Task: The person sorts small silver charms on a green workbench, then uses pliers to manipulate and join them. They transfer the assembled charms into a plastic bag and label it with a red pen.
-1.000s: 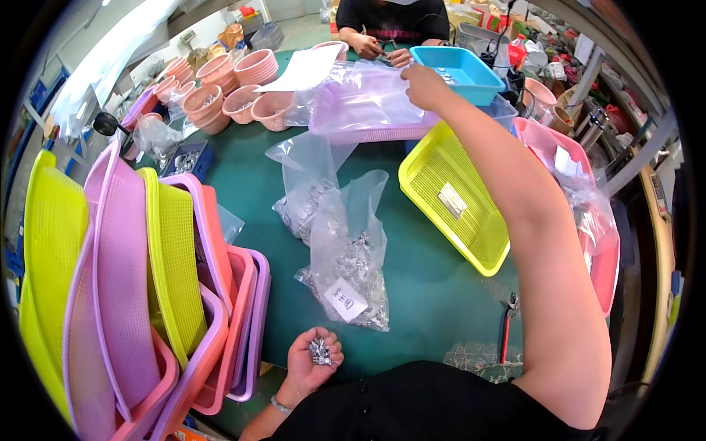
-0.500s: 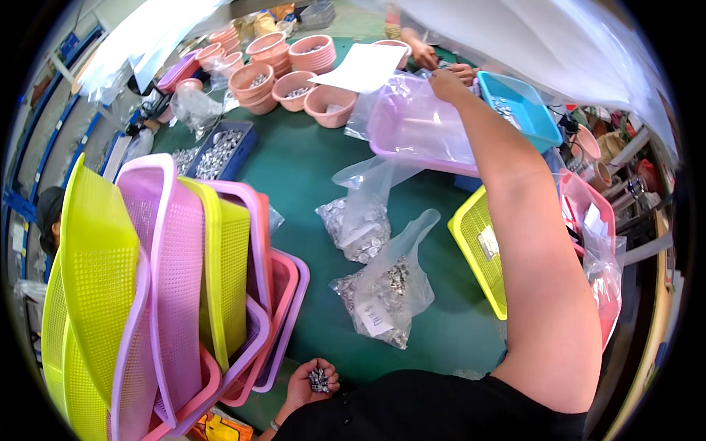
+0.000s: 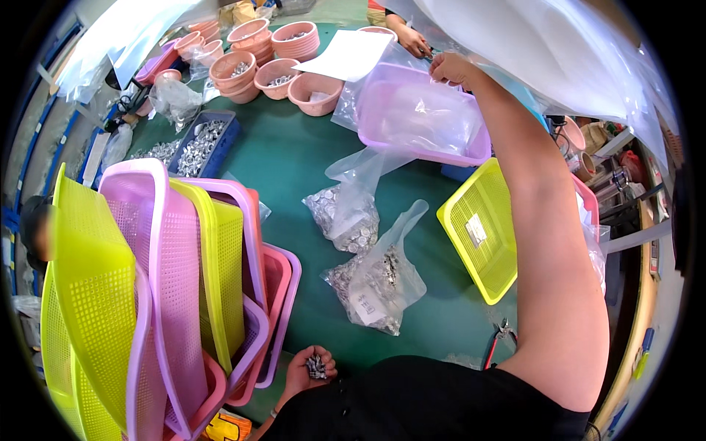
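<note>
Close to the person's body, the left hand (image 3: pixel 309 367) is cupped around a small heap of silvery metal parts (image 3: pixel 316 365). On the green bench (image 3: pixel 287 162) beyond lie two clear bags of parts (image 3: pixel 368 283). Farther off, the outstretched right hand (image 3: pixel 450 67) pinches the clear plastic bag (image 3: pixel 419 117) lining a purple basket (image 3: pixel 471 151).

My view has swung left, so the stacked baskets (image 3: pixel 169 294) now fill more of it. My right hand (image 3: pixel 450 67) has left the blue tray and reached the far rim of the lilac basket (image 3: pixel 423 121). My left hand (image 3: pixel 309 367) has stayed low, cupping small metal parts (image 3: pixel 316 365).
</note>
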A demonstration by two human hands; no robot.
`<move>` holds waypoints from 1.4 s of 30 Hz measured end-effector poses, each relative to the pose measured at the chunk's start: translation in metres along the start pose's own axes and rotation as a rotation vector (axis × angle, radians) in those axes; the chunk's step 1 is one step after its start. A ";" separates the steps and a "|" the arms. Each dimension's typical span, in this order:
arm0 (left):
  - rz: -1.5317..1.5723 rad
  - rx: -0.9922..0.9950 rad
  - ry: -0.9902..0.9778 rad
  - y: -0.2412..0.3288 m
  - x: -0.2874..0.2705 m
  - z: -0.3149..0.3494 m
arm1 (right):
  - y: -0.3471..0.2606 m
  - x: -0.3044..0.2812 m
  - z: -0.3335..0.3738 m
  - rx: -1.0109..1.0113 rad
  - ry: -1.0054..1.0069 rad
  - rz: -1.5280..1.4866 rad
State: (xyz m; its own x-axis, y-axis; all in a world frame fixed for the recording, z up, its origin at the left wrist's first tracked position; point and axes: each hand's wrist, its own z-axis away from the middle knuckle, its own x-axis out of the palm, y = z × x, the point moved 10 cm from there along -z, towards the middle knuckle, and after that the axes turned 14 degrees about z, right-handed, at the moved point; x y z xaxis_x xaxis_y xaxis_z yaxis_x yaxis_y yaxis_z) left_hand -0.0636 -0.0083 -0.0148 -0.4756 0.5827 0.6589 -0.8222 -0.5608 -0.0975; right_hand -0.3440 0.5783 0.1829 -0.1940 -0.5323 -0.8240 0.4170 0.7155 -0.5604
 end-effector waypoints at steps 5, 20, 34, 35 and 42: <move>-0.021 -0.035 -0.002 -0.001 0.005 0.003 | -0.006 -0.007 0.016 -0.216 0.122 0.053; -0.015 -0.070 -0.069 -0.005 0.012 0.007 | -0.073 -0.092 0.025 -0.263 0.627 0.053; 0.101 -0.252 -0.622 -0.045 0.166 0.028 | 0.063 -0.081 0.240 -0.046 0.861 -0.833; 0.116 -0.262 -0.698 -0.047 0.178 0.033 | 0.066 -0.062 0.261 -0.055 0.804 -1.008; 0.088 -0.255 -0.813 -0.063 0.228 0.052 | 0.095 0.050 0.398 0.339 0.417 -1.054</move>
State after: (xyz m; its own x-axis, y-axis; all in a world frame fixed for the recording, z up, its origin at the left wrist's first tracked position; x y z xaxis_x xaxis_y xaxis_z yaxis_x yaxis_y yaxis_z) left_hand -0.1038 0.1295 0.1807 -0.2495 -0.1140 0.9616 -0.8841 -0.3783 -0.2743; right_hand 0.0396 0.4396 0.1212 -0.8315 -0.5545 0.0331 0.0800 -0.1785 -0.9807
